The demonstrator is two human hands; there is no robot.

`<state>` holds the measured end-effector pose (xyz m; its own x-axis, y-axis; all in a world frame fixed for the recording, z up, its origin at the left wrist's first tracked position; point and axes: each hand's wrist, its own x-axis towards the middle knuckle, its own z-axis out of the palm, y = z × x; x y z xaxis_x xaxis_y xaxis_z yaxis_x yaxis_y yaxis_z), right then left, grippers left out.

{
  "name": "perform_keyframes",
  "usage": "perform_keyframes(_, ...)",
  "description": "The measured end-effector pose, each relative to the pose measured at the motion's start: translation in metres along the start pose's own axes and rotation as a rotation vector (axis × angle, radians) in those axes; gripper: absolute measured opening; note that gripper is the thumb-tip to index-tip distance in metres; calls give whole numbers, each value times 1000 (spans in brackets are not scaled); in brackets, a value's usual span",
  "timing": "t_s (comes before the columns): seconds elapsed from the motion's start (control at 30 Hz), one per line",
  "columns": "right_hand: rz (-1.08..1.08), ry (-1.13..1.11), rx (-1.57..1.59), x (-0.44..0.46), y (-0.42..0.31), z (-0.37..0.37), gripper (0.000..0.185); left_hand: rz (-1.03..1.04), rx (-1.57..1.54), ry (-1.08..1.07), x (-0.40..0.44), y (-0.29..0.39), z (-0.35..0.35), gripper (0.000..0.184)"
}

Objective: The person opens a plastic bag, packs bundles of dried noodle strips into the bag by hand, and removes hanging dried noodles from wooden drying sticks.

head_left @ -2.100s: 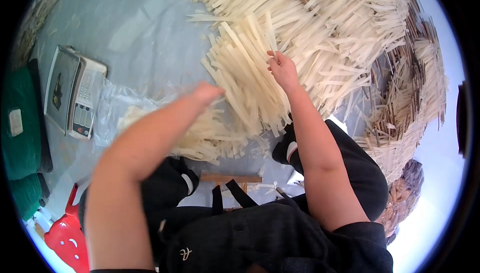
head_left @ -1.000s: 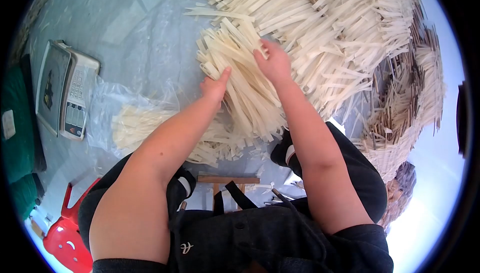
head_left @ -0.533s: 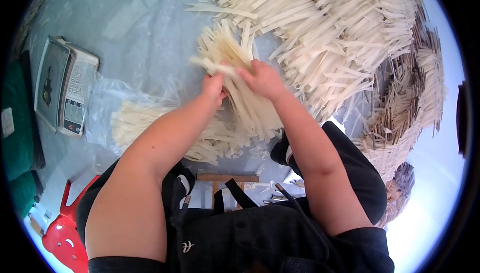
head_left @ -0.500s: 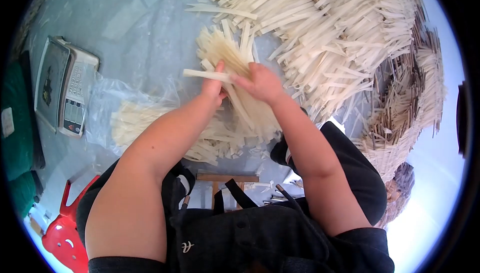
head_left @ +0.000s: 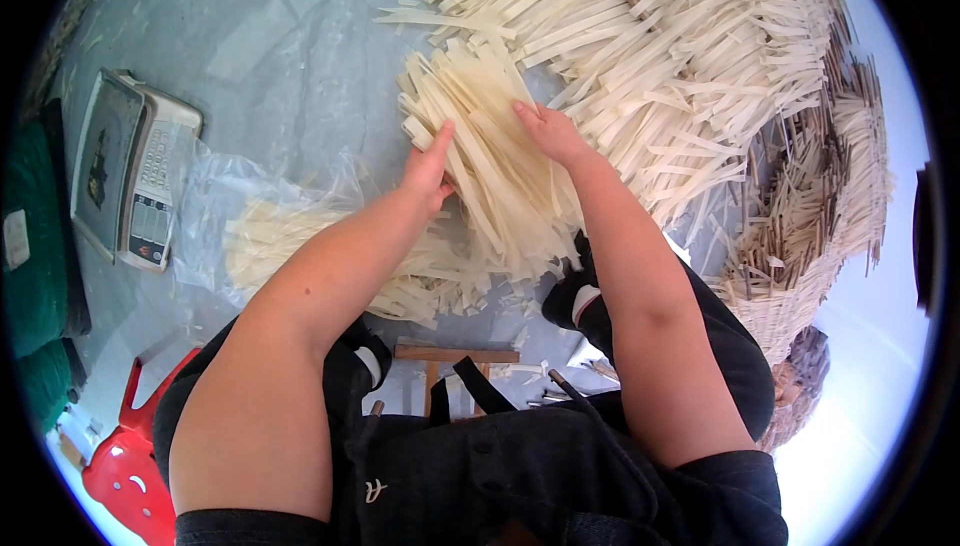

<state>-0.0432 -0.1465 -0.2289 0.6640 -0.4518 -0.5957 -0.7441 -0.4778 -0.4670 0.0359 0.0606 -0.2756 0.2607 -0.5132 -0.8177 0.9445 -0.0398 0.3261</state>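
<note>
A thick bundle of pale, flat strips (head_left: 490, 136) spreads between my two hands, above the floor. My left hand (head_left: 430, 168) grips its left side, the thumb lying over the strips and the other fingers mostly hidden beneath. On the right side of the bundle, my right hand (head_left: 548, 132) holds the edge, its thumb and fingertips against the strips. Below my left forearm, more loose strips (head_left: 275, 246) lie on a clear plastic sheet (head_left: 205, 216).
A large heap of similar strips (head_left: 660, 56) covers the upper right. At left stand a digital scale (head_left: 150, 171) and green bags (head_left: 30, 246). A red plastic stool (head_left: 130, 476) is at lower left. Between my feet is a wooden piece (head_left: 455, 355).
My right hand has moved right and slightly up, away from my left hand. The bundle is now fanned wider, and the strip that stuck out leftward across my left hand no longer does.
</note>
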Motion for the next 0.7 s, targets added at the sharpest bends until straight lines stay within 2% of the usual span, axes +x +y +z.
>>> perform_keyframes(0.17, 6, -22, -69, 1, 16, 2, 74, 86, 69, 43, 4, -12, 5, 85)
perform_keyframes(0.27, 5, 33, 67, -8, 23, 11, 78, 86, 122, 73, 5, -12, 4, 85)
perform_keyframes(0.33, 90, 64, 353, -12, 27, 13, 82, 73, 148, 91, 0, -8, 7, 83)
perform_keyframes(0.43, 17, -22, 363, -15, 33, 10, 82, 81, 135, 94, -5, -6, 9, 78)
perform_keyframes(0.57, -48, 6, 270, -15, 37, 15, 75, 74, 146, 99, 0, -9, 6, 76)
perform_keyframes(0.63, -133, 185, 370, -9, 40, 24, 72, 72, 154, 91, 2, -9, 6, 76)
perform_keyframes(0.67, -132, 184, 371, -7, 44, 26, 72, 64, 160, 99, 3, -9, 5, 76)
perform_keyframes(0.7, -220, 278, 310, -10, 41, 24, 66, 56, 166, 106, 1, -8, 6, 76)
